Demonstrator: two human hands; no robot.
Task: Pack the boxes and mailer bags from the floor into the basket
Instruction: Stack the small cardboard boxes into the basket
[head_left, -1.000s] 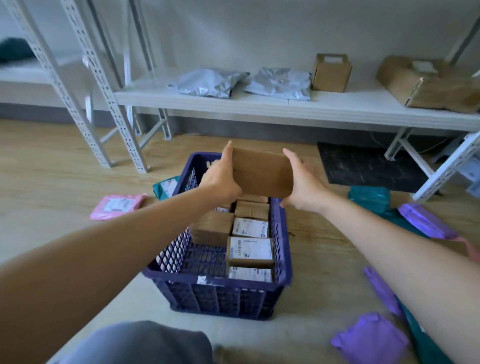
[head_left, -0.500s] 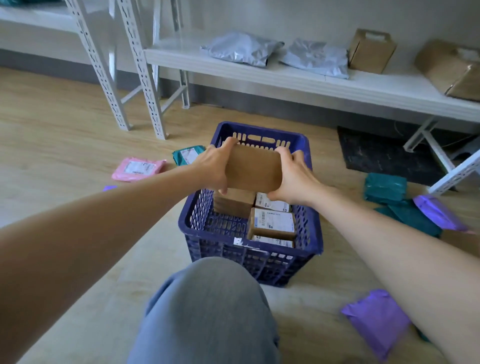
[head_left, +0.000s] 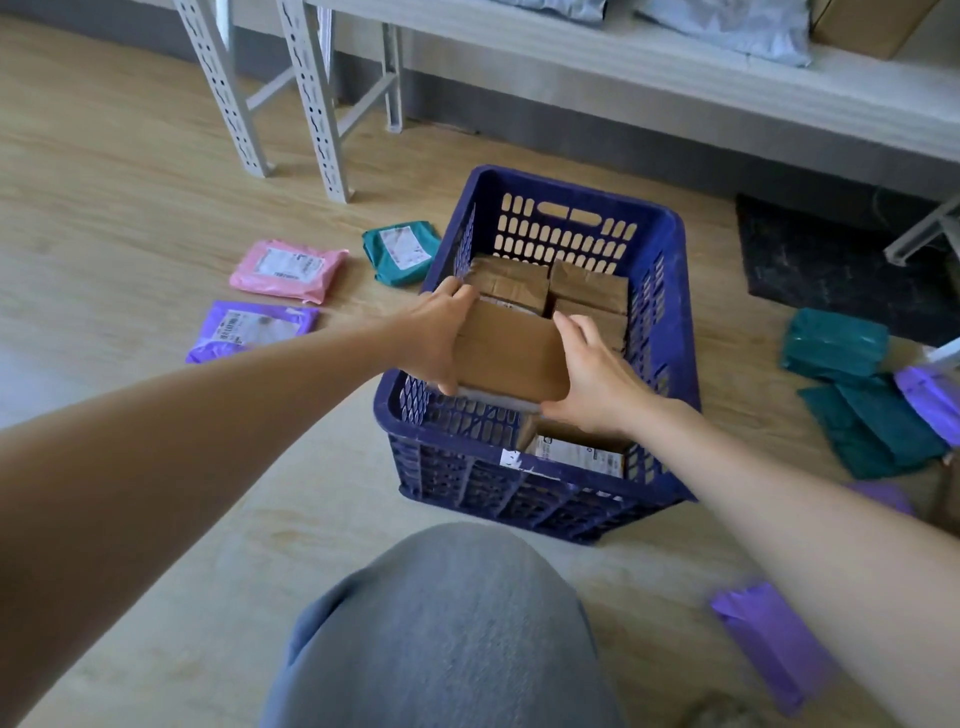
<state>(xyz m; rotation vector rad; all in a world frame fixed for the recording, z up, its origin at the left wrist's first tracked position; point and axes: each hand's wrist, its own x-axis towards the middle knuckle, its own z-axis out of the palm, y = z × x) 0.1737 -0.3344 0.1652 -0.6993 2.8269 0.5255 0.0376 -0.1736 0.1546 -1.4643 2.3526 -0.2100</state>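
Observation:
A dark blue plastic basket (head_left: 670, 312) stands on the wooden floor with several brown boxes inside. Over its left half I hold a brown cardboard box (head_left: 511, 353) between both hands. My left hand (head_left: 434, 335) grips its left side and my right hand (head_left: 597, 379) grips its right side. More boxes (head_left: 589, 286) lie at the basket's far end, and a labelled box (head_left: 576, 452) sits at its near right corner. On the floor to the left lie a pink mailer bag (head_left: 288, 269), a purple mailer bag (head_left: 252, 328) and a teal mailer bag (head_left: 400, 250).
Teal bags (head_left: 852, 379) and purple bags (head_left: 774, 639) lie on the floor to the right. White shelf posts (head_left: 317, 98) stand behind left. A low white shelf (head_left: 675, 67) carries grey bags. A dark mat (head_left: 831, 265) lies under it. My grey-trousered knee (head_left: 447, 623) is in front.
Both hands have lowered the brown box from above the basket down into its left half. My view has tilted down and closer to the basket.

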